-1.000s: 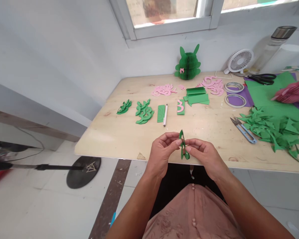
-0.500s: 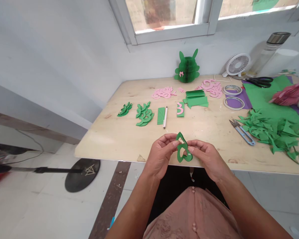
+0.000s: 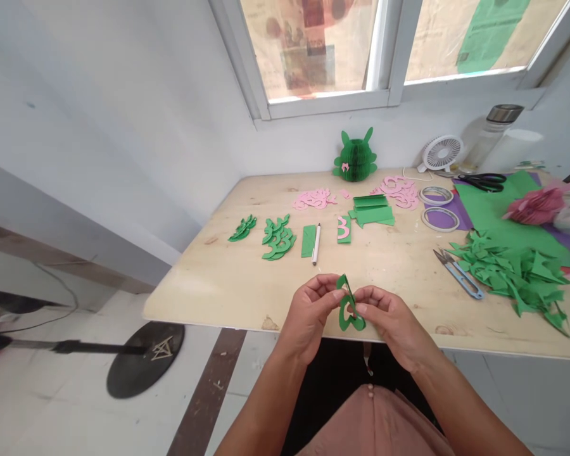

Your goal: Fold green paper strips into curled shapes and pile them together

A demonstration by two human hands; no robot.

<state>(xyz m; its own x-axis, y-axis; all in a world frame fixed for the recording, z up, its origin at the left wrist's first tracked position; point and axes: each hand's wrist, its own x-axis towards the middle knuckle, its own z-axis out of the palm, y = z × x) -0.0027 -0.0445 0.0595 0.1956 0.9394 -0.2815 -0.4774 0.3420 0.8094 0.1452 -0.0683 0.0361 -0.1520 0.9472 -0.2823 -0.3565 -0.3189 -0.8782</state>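
You hold one green cutout point(image 3: 344, 322), your left hand point(image 3: 308, 311) and right hand point(image 3: 388, 316) both pinching it closed-fingered; pen point(image 3: 316, 244) beyond, snips point(image 3: 455, 269) rightward.

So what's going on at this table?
A person is holding a green curved paper cutout over the front edge of the pale wooden table, fingers of left grip and right grip both on it. A white pen and blue-handled metal snips lie on the table, in neither grip. A pleated green paper figure with a pink bow stands at the back by the wall.
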